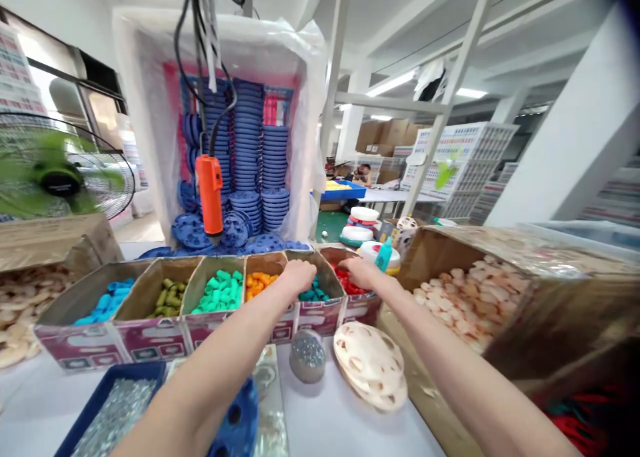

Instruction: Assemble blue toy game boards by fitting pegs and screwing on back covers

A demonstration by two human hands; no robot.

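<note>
My left hand is curled closed above the cardboard compartment holding teal plastic pieces; the back of the hand hides what its fingers hold, if anything. My right hand reaches into the neighbouring compartment of red pieces. Its fingers bend together at the pieces, and whether one is gripped does not show. Nearer to me on the table lie a silvery glitter-covered ball and a stack of cream plastic discs with holes. A blue disc with holes is partly behind my left forearm.
More compartments hold orange, green, olive and blue pieces. An orange electric screwdriver hangs from a cable before stacked blue discs. A blue tray holds small shiny parts. An open carton stands right.
</note>
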